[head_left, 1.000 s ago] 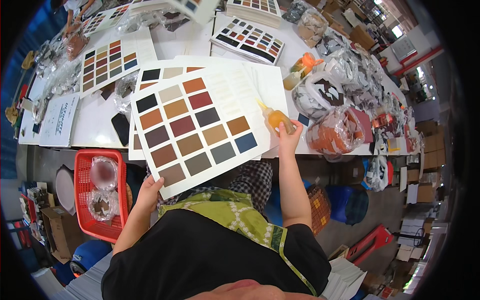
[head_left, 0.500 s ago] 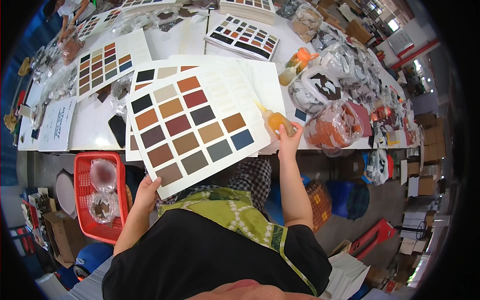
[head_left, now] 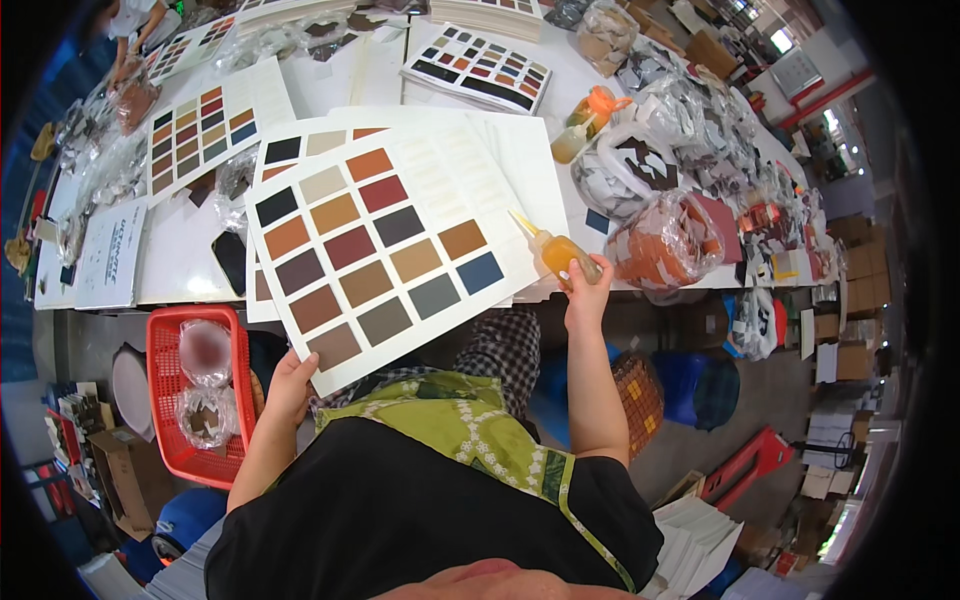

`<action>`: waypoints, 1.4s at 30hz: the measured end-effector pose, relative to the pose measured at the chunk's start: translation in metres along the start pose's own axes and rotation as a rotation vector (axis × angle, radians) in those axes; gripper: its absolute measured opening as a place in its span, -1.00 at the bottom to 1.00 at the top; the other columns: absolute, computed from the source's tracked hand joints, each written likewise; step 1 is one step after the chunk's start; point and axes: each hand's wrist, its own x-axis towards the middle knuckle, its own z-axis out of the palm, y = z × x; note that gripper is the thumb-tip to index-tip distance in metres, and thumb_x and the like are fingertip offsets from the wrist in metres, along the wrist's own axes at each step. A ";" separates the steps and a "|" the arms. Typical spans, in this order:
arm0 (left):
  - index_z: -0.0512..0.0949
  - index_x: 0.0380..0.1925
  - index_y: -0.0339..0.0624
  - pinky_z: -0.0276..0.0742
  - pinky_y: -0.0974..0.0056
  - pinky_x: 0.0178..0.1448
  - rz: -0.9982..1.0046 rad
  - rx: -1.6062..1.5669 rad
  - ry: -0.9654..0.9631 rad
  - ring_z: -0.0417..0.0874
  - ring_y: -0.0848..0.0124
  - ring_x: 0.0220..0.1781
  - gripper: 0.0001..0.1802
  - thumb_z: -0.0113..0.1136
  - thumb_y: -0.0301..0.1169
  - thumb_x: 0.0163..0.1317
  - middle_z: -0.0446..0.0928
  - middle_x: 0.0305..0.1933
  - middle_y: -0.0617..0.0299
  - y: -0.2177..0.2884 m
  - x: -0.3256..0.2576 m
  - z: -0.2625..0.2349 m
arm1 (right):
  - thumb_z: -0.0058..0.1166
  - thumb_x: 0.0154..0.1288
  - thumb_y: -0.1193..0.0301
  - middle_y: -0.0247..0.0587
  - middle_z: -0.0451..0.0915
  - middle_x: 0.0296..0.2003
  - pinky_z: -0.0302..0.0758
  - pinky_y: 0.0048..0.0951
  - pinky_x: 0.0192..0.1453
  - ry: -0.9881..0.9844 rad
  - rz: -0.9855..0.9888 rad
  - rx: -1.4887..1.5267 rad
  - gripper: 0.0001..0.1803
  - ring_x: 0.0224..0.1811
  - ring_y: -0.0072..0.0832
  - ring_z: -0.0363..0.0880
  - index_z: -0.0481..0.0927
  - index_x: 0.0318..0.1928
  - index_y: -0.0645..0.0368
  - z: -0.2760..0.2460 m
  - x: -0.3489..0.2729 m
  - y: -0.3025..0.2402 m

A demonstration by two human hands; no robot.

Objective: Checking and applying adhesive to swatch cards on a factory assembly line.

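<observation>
My left hand (head_left: 291,386) grips the lower left corner of a white swatch card (head_left: 478,327), thumb on top. Coloured swatches in rows cover its left and lower parts, while the upper right part is bare white with faint marks. In my right hand (head_left: 588,292) is a glue bottle (head_left: 563,257) with amber contents, its yellow nozzle pointing up and left above the card's right side. Under this card lie further white cards, one showing a black swatch (head_left: 283,150). A small dark blue swatch (head_left: 597,221) rests on the table near the bottle.
Plastic bags of brown pieces (head_left: 655,245) crowd the table's right side, beside an orange-topped bottle (head_left: 590,123). Another swatch card (head_left: 203,133) and a phone (head_left: 230,262) lie left. A red basket (head_left: 160,395) stands below the table edge. Another person's arm (head_left: 128,45) shows far left.
My right hand has lowered slightly and shifted a little right with the glue bottle. The card in my left hand has shifted slightly left in view.
</observation>
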 end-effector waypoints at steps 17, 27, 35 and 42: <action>0.35 0.06 -0.29 0.59 0.36 -0.27 0.007 0.011 -0.004 0.60 0.42 -0.22 -0.66 -0.07 -0.42 0.31 0.51 -0.07 0.18 0.002 0.000 0.003 | 0.11 0.22 0.47 -0.22 0.43 -0.17 0.52 -0.57 -0.38 0.025 -0.055 -0.042 -0.63 -0.25 -0.53 0.49 0.24 -0.04 0.07 -0.017 -0.013 0.003; 0.35 0.06 -0.30 0.61 0.25 -0.27 -0.001 0.033 -0.023 0.59 0.37 -0.20 -0.66 -0.07 -0.43 0.31 0.51 -0.08 0.16 0.007 -0.003 0.005 | 0.08 0.25 0.40 -0.28 0.42 -0.12 0.48 -0.49 -0.36 -0.104 0.119 0.100 -0.62 -0.20 -0.49 0.47 0.23 0.00 0.00 -0.019 -0.030 0.001; 0.36 0.05 -0.30 0.58 0.31 -0.23 0.032 -0.014 -0.004 0.58 0.42 -0.19 -0.67 -0.05 -0.44 0.30 0.52 -0.09 0.18 0.007 -0.003 0.007 | 0.09 0.23 0.44 -0.24 0.43 -0.16 0.49 -0.57 -0.37 0.031 0.030 -0.011 -0.63 -0.25 -0.53 0.48 0.23 -0.02 0.04 -0.049 -0.032 -0.008; 0.40 0.02 -0.28 0.48 0.42 -0.16 0.054 0.010 -0.003 0.56 0.51 -0.18 -0.69 -0.03 -0.45 0.29 0.54 -0.11 0.23 0.004 0.000 0.003 | 0.10 0.22 0.45 -0.22 0.44 -0.16 0.51 -0.58 -0.35 -0.002 -0.118 -0.157 -0.62 -0.24 -0.53 0.48 0.23 -0.04 0.05 -0.047 -0.037 0.007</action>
